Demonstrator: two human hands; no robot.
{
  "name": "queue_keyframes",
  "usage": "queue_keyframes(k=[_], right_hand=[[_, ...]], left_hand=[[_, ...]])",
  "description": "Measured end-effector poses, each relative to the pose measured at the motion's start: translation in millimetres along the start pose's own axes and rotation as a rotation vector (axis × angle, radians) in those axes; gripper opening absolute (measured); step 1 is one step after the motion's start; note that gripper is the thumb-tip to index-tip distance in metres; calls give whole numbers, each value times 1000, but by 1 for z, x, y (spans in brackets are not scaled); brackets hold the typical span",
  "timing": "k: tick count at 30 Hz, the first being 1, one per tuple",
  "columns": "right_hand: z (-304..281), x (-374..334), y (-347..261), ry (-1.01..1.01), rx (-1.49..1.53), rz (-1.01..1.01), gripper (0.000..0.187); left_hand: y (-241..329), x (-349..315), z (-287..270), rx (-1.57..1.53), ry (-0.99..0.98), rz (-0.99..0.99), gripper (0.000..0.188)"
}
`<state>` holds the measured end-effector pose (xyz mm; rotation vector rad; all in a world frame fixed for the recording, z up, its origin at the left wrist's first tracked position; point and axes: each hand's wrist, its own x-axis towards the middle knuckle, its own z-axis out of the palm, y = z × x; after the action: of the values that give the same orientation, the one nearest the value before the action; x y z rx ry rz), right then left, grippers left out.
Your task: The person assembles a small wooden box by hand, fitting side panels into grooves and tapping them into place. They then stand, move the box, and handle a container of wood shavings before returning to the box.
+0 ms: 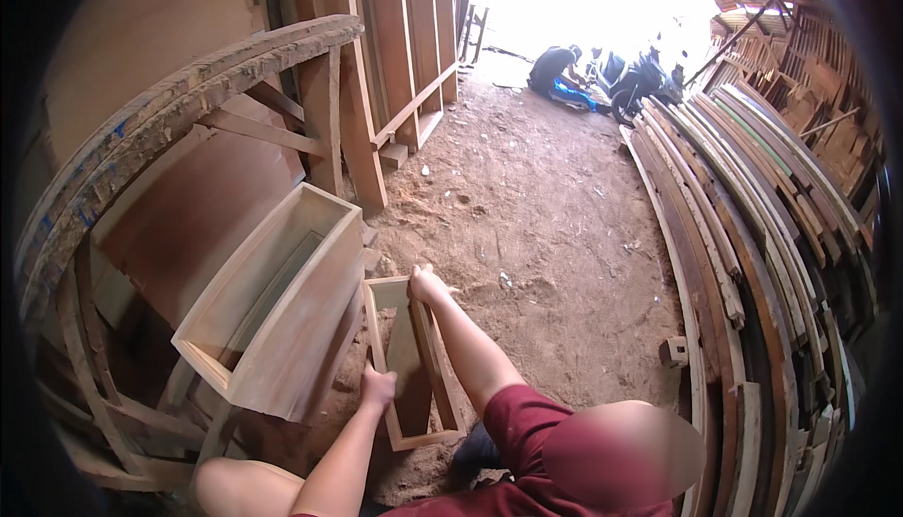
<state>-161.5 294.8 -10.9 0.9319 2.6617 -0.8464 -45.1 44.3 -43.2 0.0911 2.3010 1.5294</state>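
1. The pale, narrow rectangular wooden frame box [441, 376] tilts over the left edge of the brown sandy floor [536, 197]; whether it touches down, I cannot tell.
2. The bare left hand [379, 387] grips its left side, finger ends hidden; the bare right hand [429, 286] clasps its far right corner, one digit sticking outward.
3. Just left, the larger pale open-topped wooden box [301, 338] stands tilted. Swinging the frame box leftward could knock or scuff it.
4. The diagonal hold might let the frame box twist, straining its corner joints, if one hand slips.
5. Long stacked wooden boards [734, 263] line the floor's right edge.
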Motion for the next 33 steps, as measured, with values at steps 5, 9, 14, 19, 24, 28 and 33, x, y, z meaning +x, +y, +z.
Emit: queue_keyframes(k=[5, 9, 14, 19, 24, 28, 33], right_hand=[[20, -79, -18, 15, 156, 19, 56], [11, -26, -2, 88, 132, 35, 59], [-4, -20, -34, 9, 188, 106, 58], [18, -67, -13, 32, 54, -149, 60], [14, -33, -1, 28, 96, -84, 57], [19, -49, -26, 23, 205, -37, 57], [35, -59, 20, 66, 211, -49, 56]], left_hand=[[-17, -3, -18, 81, 126, 6, 67], [1, 0, -6, 3, -11, -10, 72], [-8, 2, -12, 59, 30, -55, 74], [4, -11, -21, 93, 42, -91, 67], [-7, 9, -5, 73, 38, -13, 66], [-30, 12, -14, 71, 120, -13, 69], [7, -7, -10, 104, 36, -91, 71]])
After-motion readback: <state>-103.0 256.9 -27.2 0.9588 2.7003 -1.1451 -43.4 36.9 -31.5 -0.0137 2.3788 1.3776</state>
